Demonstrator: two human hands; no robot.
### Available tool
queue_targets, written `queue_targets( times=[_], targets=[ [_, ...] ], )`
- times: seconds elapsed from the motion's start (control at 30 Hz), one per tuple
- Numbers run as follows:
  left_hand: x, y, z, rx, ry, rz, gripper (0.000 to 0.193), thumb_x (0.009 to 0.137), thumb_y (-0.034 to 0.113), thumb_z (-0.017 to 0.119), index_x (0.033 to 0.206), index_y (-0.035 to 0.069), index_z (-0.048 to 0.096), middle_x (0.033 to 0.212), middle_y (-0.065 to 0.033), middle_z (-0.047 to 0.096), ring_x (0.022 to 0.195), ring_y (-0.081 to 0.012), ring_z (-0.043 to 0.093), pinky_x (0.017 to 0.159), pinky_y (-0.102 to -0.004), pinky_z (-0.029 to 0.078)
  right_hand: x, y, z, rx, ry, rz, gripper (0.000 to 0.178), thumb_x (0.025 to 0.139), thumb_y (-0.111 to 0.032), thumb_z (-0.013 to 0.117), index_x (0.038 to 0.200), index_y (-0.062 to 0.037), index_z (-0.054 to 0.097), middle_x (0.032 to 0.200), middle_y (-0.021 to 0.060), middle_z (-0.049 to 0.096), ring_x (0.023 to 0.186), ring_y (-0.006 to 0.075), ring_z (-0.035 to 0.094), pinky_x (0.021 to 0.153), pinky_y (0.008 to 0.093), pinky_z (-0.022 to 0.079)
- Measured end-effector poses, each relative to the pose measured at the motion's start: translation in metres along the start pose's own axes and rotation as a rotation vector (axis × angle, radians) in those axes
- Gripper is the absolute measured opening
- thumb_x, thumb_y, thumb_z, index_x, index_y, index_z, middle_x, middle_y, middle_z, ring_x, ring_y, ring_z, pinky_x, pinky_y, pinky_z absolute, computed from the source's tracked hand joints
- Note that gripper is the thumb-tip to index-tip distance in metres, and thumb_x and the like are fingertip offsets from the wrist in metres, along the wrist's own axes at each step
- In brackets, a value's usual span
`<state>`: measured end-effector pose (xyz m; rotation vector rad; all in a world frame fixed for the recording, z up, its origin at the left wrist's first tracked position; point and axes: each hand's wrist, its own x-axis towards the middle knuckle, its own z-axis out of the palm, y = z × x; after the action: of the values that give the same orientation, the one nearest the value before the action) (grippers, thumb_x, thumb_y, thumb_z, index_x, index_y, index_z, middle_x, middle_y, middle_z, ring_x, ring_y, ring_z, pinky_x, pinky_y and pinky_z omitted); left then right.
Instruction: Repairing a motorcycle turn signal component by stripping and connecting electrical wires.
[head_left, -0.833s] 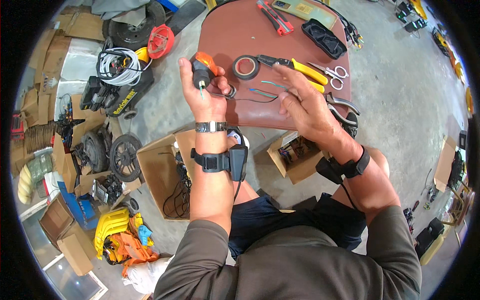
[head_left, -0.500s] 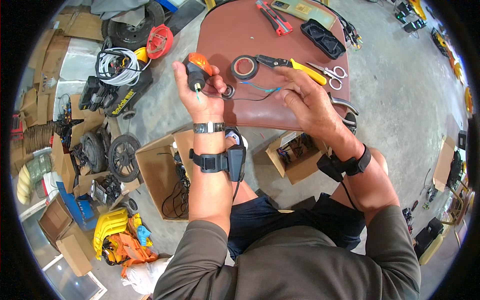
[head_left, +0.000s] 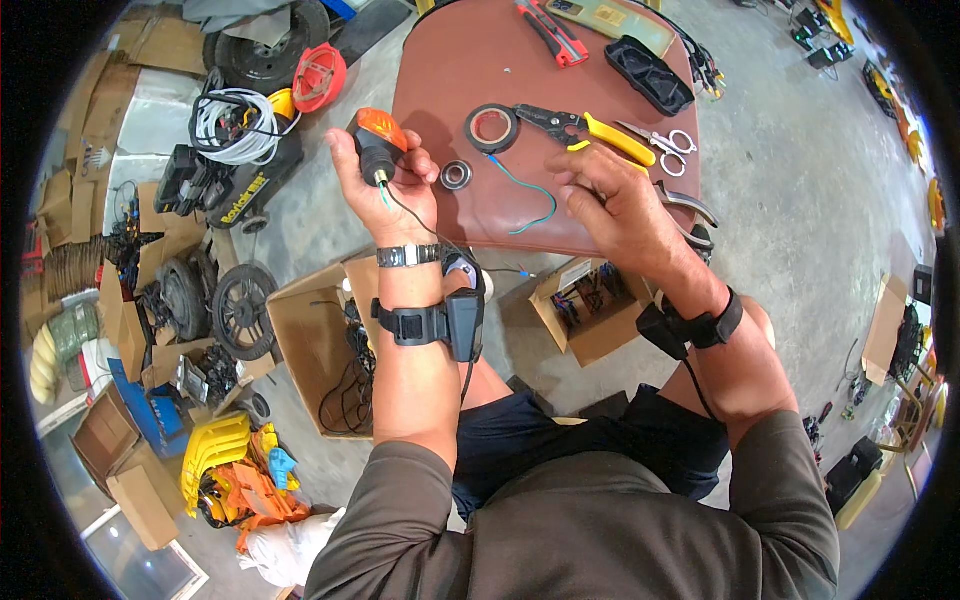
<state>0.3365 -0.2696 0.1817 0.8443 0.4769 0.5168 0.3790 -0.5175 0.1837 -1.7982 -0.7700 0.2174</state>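
My left hand (head_left: 398, 195) is closed around a turn signal light (head_left: 380, 135) with an orange lens and black stem. A short teal wire and a thin black lead (head_left: 420, 220) come out of its threaded end. The lead hangs past the seat's edge to a blue tip. My right hand (head_left: 610, 195) hovers over the seat's right side, fingers loosely bent and apart, with nothing visible in it. Near its fingertips are yellow-handled wire strippers (head_left: 620, 139). A loose teal wire (head_left: 545, 192) lies on the brown padded seat (head_left: 440, 90), beside a black tape roll (head_left: 492, 128) and a metal ring (head_left: 456, 175).
Small scissors (head_left: 668, 145), a red utility knife (head_left: 556, 38), a black tray (head_left: 648, 75) and a phone-like case (head_left: 610, 22) lie on the seat. Metal-jawed pliers (head_left: 688, 205) sit at its right edge. Cardboard boxes (head_left: 310, 330) (head_left: 600, 330) stand below, and wheels (head_left: 245, 310) at left.
My left hand has shifted slightly left with the turn signal light. The black lead has dropped from near my right hand over the seat's edge. My right hand's fingers have bent more.
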Motion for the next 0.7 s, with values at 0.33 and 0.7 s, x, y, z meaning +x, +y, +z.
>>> queue_targets(
  times=[0.33,0.7],
  targets=[
    [-0.003,0.002,-0.002,0.010,0.018,0.041,0.064,0.088,0.069,0.051,0.101,0.007,0.058,0.071,-0.0139,0.061,0.047,-0.0219,0.053,0.044,-0.0315,0.040,-0.006,0.012,0.016,-0.218,-0.077,-0.273,0.023,0.072,0.001,0.061,0.095,-0.0016,0.065,0.086,0.0158,0.057,0.079,0.0355,0.061,0.070,0.0423,0.052],
    [-0.001,0.004,-0.001,-0.032,0.025,0.048,0.060,0.090,0.066,0.052,0.100,0.007,0.057,0.069,-0.0129,0.062,0.043,-0.0216,0.053,0.040,-0.0310,0.040,-0.004,0.015,0.020,-0.393,-0.122,-0.284,0.011,0.072,0.001,0.059,0.081,-0.0053,0.062,0.081,0.0111,0.055,0.074,0.0336,0.060,0.062,0.0425,0.052]
  ],
)
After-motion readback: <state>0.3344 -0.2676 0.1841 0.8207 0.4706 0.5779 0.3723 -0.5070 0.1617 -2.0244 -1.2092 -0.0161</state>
